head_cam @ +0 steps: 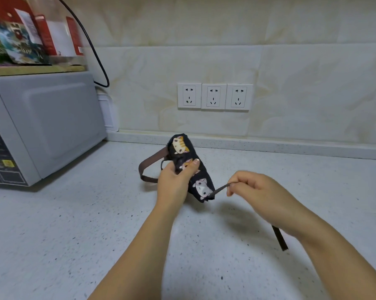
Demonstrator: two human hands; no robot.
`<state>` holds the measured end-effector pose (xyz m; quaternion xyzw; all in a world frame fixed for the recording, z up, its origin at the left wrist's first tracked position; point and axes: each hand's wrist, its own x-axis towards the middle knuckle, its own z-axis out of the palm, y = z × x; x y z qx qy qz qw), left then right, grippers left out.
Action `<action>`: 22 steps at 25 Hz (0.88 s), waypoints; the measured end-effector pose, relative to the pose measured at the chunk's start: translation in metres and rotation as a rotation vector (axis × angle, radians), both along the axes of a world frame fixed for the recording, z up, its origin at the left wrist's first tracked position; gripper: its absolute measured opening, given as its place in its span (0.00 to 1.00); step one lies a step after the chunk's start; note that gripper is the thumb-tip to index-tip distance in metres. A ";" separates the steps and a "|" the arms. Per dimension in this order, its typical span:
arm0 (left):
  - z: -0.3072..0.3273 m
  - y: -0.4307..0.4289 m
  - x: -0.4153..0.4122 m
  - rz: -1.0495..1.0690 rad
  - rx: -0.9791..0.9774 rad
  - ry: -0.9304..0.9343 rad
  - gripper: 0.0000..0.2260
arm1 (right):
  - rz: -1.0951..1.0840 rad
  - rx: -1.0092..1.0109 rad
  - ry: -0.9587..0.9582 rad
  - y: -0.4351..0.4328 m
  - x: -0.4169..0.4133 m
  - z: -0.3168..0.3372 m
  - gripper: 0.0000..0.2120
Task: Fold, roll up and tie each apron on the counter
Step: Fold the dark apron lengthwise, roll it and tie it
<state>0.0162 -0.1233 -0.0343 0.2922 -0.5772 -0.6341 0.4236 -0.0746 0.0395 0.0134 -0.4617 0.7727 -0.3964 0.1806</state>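
The counter point(74, 234) is pale speckled stone, flat and matte, with open surface along the near edge and to both sides of the forearms. The right hand point(254, 189) has curled fingers pinching a thin brown strap point(220, 188); the strap runs taut to the lower end of the apron point(201, 184), and its flat free end point(280, 239) hangs below the wrist. The left hand point(174, 182) grips the apron at mid-counter, thumb across the front. The apron is a tight, tilted roll of dark fabric printed with cartoon cats. A wider brown loop point(147, 169) curves out on its left. Behind it, a raised lip meets the glossy tiled wall carrying three white sockets point(214, 96). A grey microwave point(46, 126) stands at far left.
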 end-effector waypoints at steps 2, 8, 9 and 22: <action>0.001 0.007 -0.001 -0.156 -0.043 -0.005 0.08 | -0.019 -0.071 -0.036 -0.002 -0.013 -0.001 0.11; -0.007 0.024 -0.010 -0.439 -0.080 -0.030 0.10 | -0.218 -0.312 -0.245 -0.025 -0.023 -0.035 0.04; -0.008 0.029 -0.012 -0.467 -0.055 -0.024 0.11 | -0.235 -0.349 -0.291 -0.027 -0.022 -0.039 0.04; -0.013 0.032 -0.017 -0.676 0.351 0.197 0.19 | -0.252 -0.419 -0.116 -0.024 -0.021 -0.050 0.15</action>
